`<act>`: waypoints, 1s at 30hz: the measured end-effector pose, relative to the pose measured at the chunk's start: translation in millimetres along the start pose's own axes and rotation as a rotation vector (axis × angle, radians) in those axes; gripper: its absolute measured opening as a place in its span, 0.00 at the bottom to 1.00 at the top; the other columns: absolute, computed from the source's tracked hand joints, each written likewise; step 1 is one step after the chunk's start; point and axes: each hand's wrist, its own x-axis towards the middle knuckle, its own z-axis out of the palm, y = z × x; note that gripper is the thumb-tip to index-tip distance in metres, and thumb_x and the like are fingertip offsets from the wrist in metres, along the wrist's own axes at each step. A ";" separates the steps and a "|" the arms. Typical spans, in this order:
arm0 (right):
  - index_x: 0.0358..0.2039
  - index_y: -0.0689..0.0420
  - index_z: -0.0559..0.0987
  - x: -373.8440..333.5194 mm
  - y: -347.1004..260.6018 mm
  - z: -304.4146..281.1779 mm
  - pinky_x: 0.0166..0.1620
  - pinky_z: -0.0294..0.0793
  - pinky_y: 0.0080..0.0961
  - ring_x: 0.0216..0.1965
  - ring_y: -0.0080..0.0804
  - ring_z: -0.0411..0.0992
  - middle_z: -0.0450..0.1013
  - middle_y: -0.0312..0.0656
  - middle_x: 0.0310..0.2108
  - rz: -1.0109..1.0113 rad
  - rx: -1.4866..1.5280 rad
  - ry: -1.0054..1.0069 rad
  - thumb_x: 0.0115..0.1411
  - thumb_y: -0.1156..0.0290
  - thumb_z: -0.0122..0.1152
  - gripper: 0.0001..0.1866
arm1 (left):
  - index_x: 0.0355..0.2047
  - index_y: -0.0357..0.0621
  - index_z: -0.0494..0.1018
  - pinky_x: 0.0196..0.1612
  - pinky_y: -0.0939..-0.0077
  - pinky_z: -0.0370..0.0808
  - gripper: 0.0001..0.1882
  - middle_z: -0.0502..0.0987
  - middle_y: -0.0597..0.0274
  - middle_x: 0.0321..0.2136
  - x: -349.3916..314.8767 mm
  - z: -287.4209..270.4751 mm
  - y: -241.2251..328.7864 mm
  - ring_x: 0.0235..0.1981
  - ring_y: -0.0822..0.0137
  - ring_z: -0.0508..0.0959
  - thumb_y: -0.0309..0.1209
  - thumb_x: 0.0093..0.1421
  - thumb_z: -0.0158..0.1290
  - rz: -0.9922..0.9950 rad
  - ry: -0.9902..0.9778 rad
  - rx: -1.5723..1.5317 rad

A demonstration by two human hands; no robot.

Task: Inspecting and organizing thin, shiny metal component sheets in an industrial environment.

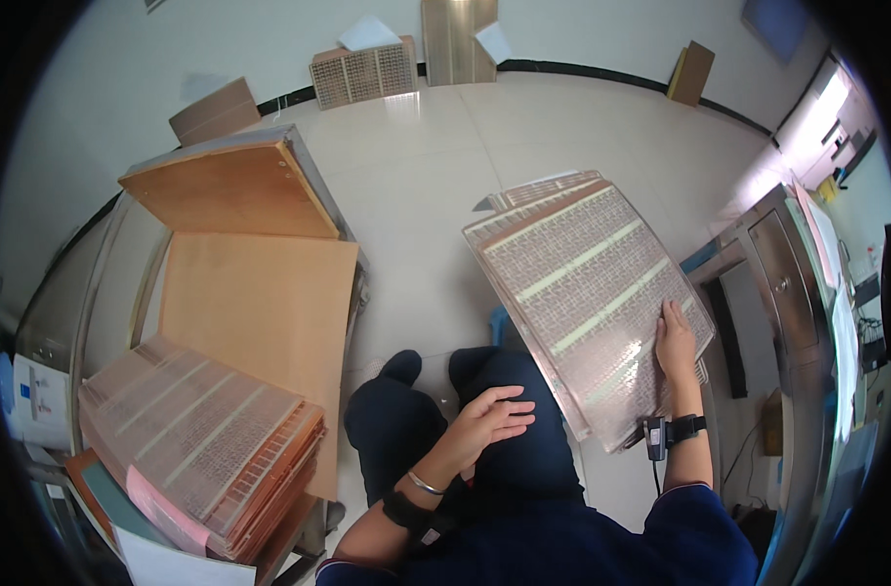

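My right hand (676,344) lies flat on the top sheet near the right edge of a stack of thin patterned panels (597,283), which look like circuit board panels with pale stripes. What supports this stack is mostly hidden under it. My left hand (486,422) hovers over my thigh, its fingers stretched out and holding nothing, apart from the stack. At the left, another stack of similar panels (201,420) with coppery edges sits beside a bare tan board (260,283). A pink sheet (162,513) pokes out at that stack's near side.
A tilted wooden panel (230,190) rises behind the tan board. On my right stands a metal desk with a drawer (783,283) and papers on top. Cartons (365,76) and boards (460,44) lean along the far wall. A white sheet (177,562) lies at the lower left.
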 end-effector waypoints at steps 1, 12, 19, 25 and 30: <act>0.46 0.62 0.72 -1.4 -10.6 -7.9 0.50 0.67 0.37 0.49 0.52 0.66 0.67 0.58 0.47 0.009 -0.005 -0.040 0.57 0.71 0.51 0.17 | 0.53 0.35 0.59 0.51 0.65 0.70 0.17 0.68 0.43 0.46 3.6 4.2 -5.0 0.48 0.54 0.72 0.29 0.65 0.35 -0.005 0.020 0.014; 0.43 0.49 0.76 -29.2 -78.8 -54.8 0.39 0.74 0.33 0.36 0.47 0.74 0.72 0.50 0.43 0.028 0.182 -0.233 0.56 0.65 0.52 0.14 | 0.49 0.39 0.61 0.50 0.71 0.67 0.15 0.69 0.59 0.44 12.7 12.1 -4.8 0.45 0.69 0.70 0.30 0.63 0.43 0.206 0.270 -0.128; 0.50 0.60 0.70 -22.9 -24.7 -43.2 0.51 0.67 0.27 0.48 0.37 0.70 0.71 0.48 0.46 0.255 0.673 -0.205 0.61 0.71 0.49 0.17 | 0.50 0.42 0.61 0.49 0.72 0.69 0.15 0.70 0.60 0.43 12.1 13.2 0.3 0.44 0.67 0.72 0.25 0.62 0.43 0.309 0.208 -0.315; 0.57 0.60 0.62 4.5 -7.6 -47.6 0.54 0.61 0.24 0.53 0.31 0.64 0.65 0.45 0.53 0.281 0.957 -0.171 0.63 0.67 0.46 0.22 | 0.47 0.37 0.62 0.45 0.76 0.71 0.13 0.72 0.58 0.40 -11.2 -19.5 33.4 0.41 0.70 0.74 0.23 0.61 0.43 0.452 0.266 -0.224; 0.56 0.63 0.62 -0.5 -42.8 -36.1 0.51 0.66 0.22 0.50 0.27 0.66 0.67 0.44 0.50 0.353 1.466 -0.360 0.65 0.65 0.42 0.22 | 0.48 0.35 0.63 0.49 0.75 0.68 0.14 0.72 0.55 0.43 -30.3 -44.2 53.8 0.44 0.68 0.72 0.25 0.61 0.44 0.577 0.351 -0.134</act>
